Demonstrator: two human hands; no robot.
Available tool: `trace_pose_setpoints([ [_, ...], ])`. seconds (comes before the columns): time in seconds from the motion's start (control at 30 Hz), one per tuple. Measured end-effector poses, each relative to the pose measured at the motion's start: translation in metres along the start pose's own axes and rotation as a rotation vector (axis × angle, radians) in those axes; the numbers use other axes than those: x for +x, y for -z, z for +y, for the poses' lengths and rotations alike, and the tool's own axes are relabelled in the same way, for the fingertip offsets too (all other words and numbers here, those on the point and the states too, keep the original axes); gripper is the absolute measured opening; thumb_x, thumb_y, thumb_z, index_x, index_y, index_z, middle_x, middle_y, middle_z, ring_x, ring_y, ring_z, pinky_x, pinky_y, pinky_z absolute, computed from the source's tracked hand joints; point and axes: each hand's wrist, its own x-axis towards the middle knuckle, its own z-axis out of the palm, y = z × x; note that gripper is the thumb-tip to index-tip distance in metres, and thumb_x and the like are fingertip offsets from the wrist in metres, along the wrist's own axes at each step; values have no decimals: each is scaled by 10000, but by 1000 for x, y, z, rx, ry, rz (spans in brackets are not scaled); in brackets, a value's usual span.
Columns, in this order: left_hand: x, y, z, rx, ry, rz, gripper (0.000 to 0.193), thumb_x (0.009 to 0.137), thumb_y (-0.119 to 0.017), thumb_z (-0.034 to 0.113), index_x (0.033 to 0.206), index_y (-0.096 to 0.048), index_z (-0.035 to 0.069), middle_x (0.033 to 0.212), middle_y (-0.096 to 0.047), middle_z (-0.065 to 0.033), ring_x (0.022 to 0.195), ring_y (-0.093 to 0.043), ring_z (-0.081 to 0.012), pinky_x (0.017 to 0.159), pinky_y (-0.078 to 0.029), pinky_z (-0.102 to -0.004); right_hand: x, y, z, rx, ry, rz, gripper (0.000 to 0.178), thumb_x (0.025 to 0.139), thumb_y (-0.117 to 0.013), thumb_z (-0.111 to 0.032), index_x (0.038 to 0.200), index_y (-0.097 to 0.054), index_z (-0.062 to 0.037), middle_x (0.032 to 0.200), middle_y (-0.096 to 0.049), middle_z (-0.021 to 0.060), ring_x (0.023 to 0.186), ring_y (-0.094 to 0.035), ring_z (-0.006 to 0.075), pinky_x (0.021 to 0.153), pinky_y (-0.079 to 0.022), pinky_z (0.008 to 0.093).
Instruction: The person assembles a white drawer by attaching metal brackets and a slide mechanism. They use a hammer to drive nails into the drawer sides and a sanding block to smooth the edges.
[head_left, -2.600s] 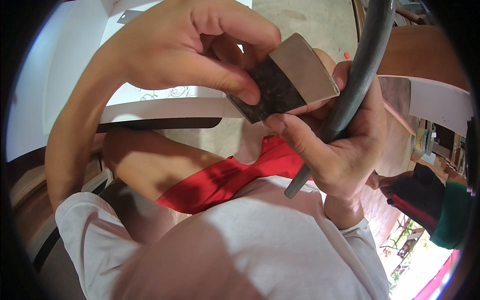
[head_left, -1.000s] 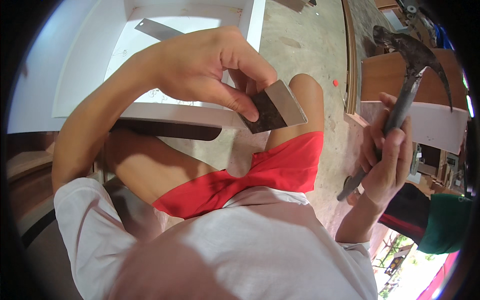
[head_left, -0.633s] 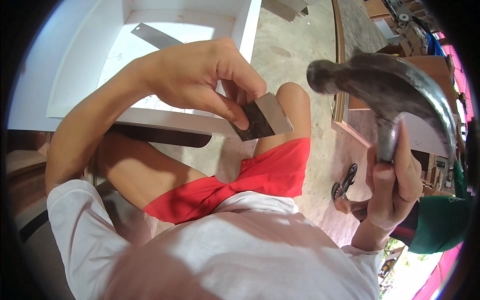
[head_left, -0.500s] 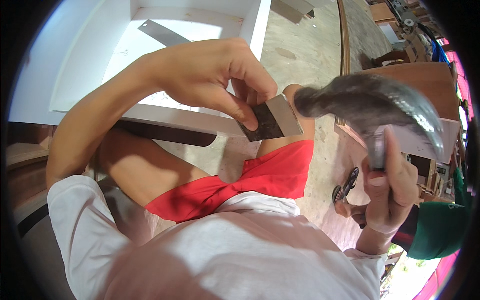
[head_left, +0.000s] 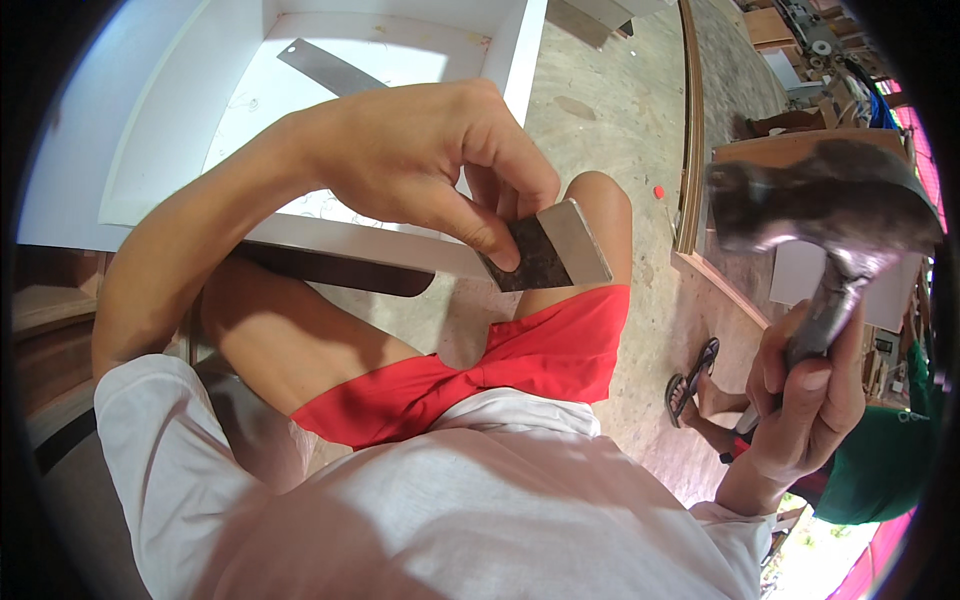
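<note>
My left hand (head_left: 440, 160) pinches a flat metal blade (head_left: 555, 248) between thumb and fingers, above my right thigh. The blade is dark near my thumb and bright silver toward its right end. Out to the right, my right hand (head_left: 805, 410) grips a claw hammer (head_left: 830, 205) by its shaft. Its head is raised, worn and dark grey, well apart from the blade. The lower part of the handle is mostly hidden by my fingers.
A white open box (head_left: 345, 232) stands behind my left arm, with a grey metal strip (head_left: 325, 68) with a hole lying in it. A long wooden strip (head_left: 690, 130) crosses the floor. At the right, another person in green (head_left: 880, 465) sits near, a sandalled foot (head_left: 685, 395) showing.
The hammer has swung right, away from the blade, with my right hand moving outward and its head turning. My left hand and the blade have barely shifted. A red spot on the floor is now uncovered.
</note>
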Motion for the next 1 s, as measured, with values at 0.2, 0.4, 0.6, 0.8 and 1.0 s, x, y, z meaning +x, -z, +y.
trace_pose_setpoints([
  [0.2,-5,-5,1,-97,61,29,182,843,-869,24,1000,-785,-11,884,-809,-118,766,-787,-240,741,-620,-322,5,6,-5,-88,35,-128,650,1150,-499,-385,1553,-482,124,729,-582,22,556,-446,27,471,-326,188],
  [0.4,-1,-5,-5,-81,7,11,170,840,-860,-9,982,-768,-31,867,-801,-127,749,-781,-247,871,-625,-389,2,9,-4,-203,27,-148,671,1152,-494,-404,1553,-473,134,767,-599,25,552,-443,22,453,-318,192],
  [0.6,1,-4,-1,-75,5,62,158,839,-868,-5,898,-726,-43,782,-758,-111,713,-761,-263,800,-631,-360,-2,13,-2,204,-79,-13,537,1065,-565,-221,1453,-576,150,1070,-721,207,653,-623,88,568,-471,225],
  [0.8,0,-8,1,-132,47,82,170,835,-877,-2,854,-710,-24,780,-752,-116,727,-763,-254,721,-616,-356,-2,14,6,222,3,60,585,1115,-523,-272,1496,-512,171,868,-643,113,589,-535,79,501,-408,225],
  [1.0,0,0,-8,7,-97,36,392,825,-896,16,1190,-753,22,817,-770,-129,743,-773,-251,694,-607,-346,0,5,2,242,44,91,572,1129,-502,-244,1546,-460,145,805,-602,85,568,-503,75,492,-396,235],
])
